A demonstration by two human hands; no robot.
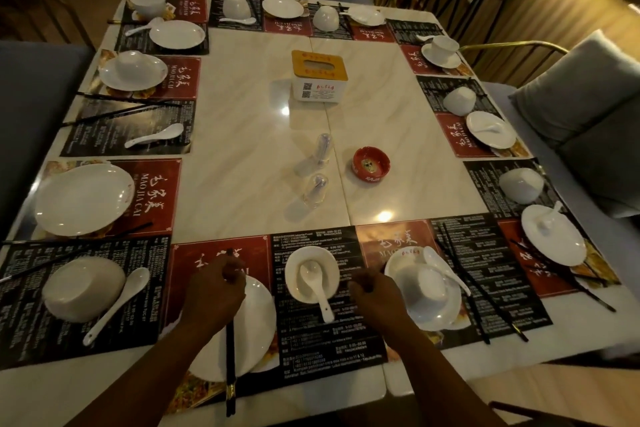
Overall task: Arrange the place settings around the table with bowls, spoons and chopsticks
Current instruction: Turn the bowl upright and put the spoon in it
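Note:
My left hand [216, 291] grips a pair of black chopsticks [230, 357] that lie lengthwise over a white plate [256, 322] at the near edge. Right of the plate stands a white bowl [311, 272] with a white spoon [317, 284] inside. My right hand [372, 295] hovers just right of that bowl with its fingers loosely curled and nothing in them. Further right, an upturned bowl [429, 282] sits on a plate with a spoon [443, 267] and black chopsticks [467, 288] beside it.
Place settings of plates, bowls, spoons and chopsticks on red and black menu mats ring the marble table [249, 121]. In the middle stand a tissue box [318, 76], two clear shakers [317, 166] and a red ashtray [370, 163]. Grey cushioned seats [581, 97] surround the table.

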